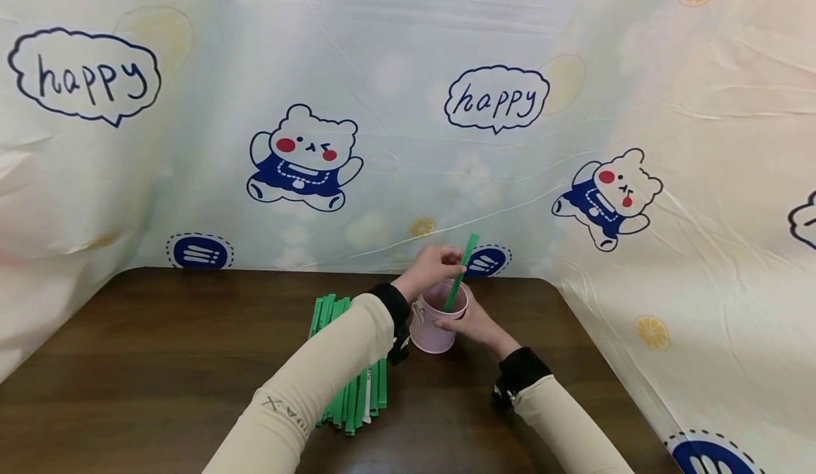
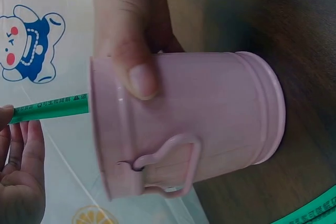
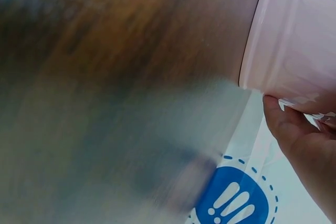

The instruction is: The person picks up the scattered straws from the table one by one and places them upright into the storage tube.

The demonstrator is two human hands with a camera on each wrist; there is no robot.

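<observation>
My left hand (image 1: pixel 436 268) pinches a green wrapped straw (image 1: pixel 469 251) with printed writing. The straw is tilted, its lower part inside a small pink metal bucket (image 1: pixel 431 336). My right hand (image 1: pixel 474 322) grips the bucket's right side near the rim; its thumb (image 2: pixel 137 72) lies along the wall in the left wrist view. On the bucket's left side is a pink handle loop (image 2: pixel 191 166). The right wrist view has the bucket (image 3: pixel 310 40) at its right edge, with fingers (image 3: pixel 294 124) against it. Several more green straws (image 1: pixel 350 403) lie side by side left of the bucket, partly hidden under my left forearm.
The brown wooden table (image 1: pixel 159 360) carries everything. A pale sheet (image 1: pixel 395 35) with printed bears and the word happy hangs behind the far edge and along the sides. The bucket stands near that far edge.
</observation>
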